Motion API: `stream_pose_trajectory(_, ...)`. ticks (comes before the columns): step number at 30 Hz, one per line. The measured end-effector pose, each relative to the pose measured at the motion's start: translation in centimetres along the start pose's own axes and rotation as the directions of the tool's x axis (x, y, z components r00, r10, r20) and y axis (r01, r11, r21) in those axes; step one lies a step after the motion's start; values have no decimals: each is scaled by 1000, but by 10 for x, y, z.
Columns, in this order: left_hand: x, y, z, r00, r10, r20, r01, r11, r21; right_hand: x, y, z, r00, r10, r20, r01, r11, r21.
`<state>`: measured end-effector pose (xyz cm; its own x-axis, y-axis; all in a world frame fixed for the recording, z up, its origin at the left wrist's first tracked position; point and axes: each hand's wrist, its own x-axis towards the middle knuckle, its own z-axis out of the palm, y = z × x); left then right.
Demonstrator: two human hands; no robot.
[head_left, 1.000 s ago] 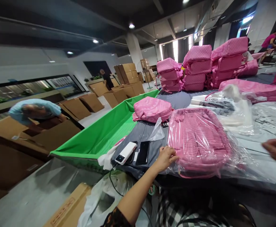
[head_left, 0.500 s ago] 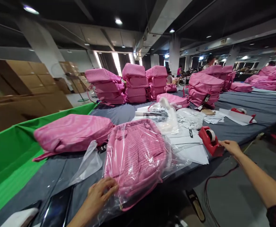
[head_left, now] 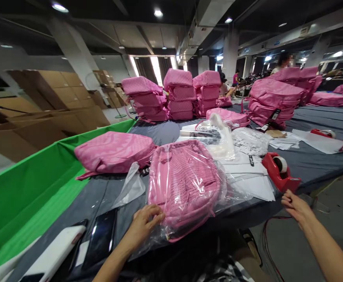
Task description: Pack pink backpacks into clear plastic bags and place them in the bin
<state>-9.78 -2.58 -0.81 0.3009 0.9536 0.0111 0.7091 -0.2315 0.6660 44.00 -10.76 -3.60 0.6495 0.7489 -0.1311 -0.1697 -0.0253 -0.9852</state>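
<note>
A pink backpack (head_left: 186, 184) lies inside a clear plastic bag (head_left: 233, 188) at the table's front edge. My left hand (head_left: 147, 219) is closed on the bag's lower left edge, thumb and fingers pinching the film. Off the front edge, my right hand (head_left: 299, 209) has its fingers curled together, just below a red tape dispenser (head_left: 277, 172) with a roll of tape in it. A faint clear strip, which looks like tape, shows beside that hand; the fingertips hide where it is held.
Another pink backpack (head_left: 115, 152) lies at left beside a green barrier (head_left: 56, 156). Phones (head_left: 100, 235) rest at front left. White papers (head_left: 247, 176) and plastic bags (head_left: 250, 141) lie beyond the bagged backpack. Stacked pink backpacks (head_left: 180, 94) stand behind; cartons (head_left: 62, 90) are at left.
My right hand has come away from the tape dispenser's cutting end, down and toward me. My left hand stays at the bag's edge. The whole view has shifted to the left.
</note>
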Motion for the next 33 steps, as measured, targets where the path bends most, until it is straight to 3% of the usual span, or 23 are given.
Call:
stream_pose_trajectory(2,-3,8,-2,1000,13,0,-13,1000,-18,-26,1,43,977,44,209,-53,998,35)
stream_pose_trajectory(3,-4,12,-2,1000,20,6,-20,1000,-21,-41,-4,67,942,46,331,-62,997,36)
stream_pose_trajectory(5,-4,17,-4,996,41,73,-41,999,-6,-69,-23,115,809,-8,587,4,1000,7)
stream_pose_trajectory(6,-1,17,-5,997,25,80,-25,1000,-2,-81,-35,140,703,-49,709,103,994,-32)
stream_pose_trajectory(7,1,16,-6,997,7,83,-7,1000,0,-90,-46,167,568,-81,819,240,968,-70)
stream_pose_trajectory(10,7,10,-8,996,-33,86,33,999,-2,-110,-64,253,50,2,999,655,755,-34)
stream_pose_trajectory(11,7,9,-8,995,-34,90,34,999,-3,-115,-64,281,-86,81,993,750,662,11)
stream_pose_trajectory(12,7,8,-8,995,-31,95,31,1000,-4,-118,-62,306,-173,165,971,825,562,51)
stream_pose_trajectory(13,6,8,-8,995,-24,99,25,1000,-5,-119,-58,328,-213,256,943,886,458,76)
stream_pose_trajectory(14,5,9,-8,994,-17,104,18,1000,-8,-119,-53,346,-212,339,917,929,361,81)
stream_pose_trajectory(15,4,9,-7,994,-12,108,13,1000,-9,-117,-48,360,-179,401,898,958,281,65)
stream_pose_trajectory(17,1,11,-6,994,-13,109,14,1000,-8,-109,-43,374,-71,456,887,984,175,-11)
stream_pose_trajectory(19,-1,13,-6,994,-28,104,28,1000,-1,-100,-44,373,24,406,913,990,119,-79)
stream_pose_trajectory(21,-2,14,-5,994,-46,97,45,999,9,-94,-48,361,70,280,958,993,67,-92)
stream_pose_trajectory(23,-2,15,-5,994,-51,92,49,999,19,-95,-48,344,36,140,990,996,72,-47)
stream_pose_trajectory(25,-1,17,-4,995,-49,89,45,998,41,-106,-41,327,-15,77,997,991,134,5)
stream_pose_trajectory(26,-1,18,-4,995,-48,87,43,997,59,-114,-35,321,-21,88,996,986,166,6)
stream_pose_trajectory(28,-1,21,-4,996,-50,78,42,994,102,-130,-20,318,19,168,986,982,180,-49)
stream_pose_trajectory(30,-2,23,-6,996,-46,72,36,991,128,-143,-7,322,57,198,978,990,119,-82)
stream_pose_trajectory(31,-3,23,-8,997,-32,69,24,993,113,-146,-2,325,47,171,984,995,82,-62)
stream_pose_trajectory(33,-3,17,-16,1000,4,29,-3,1000,-3,-146,1,323,-26,23,999,1000,18,26)
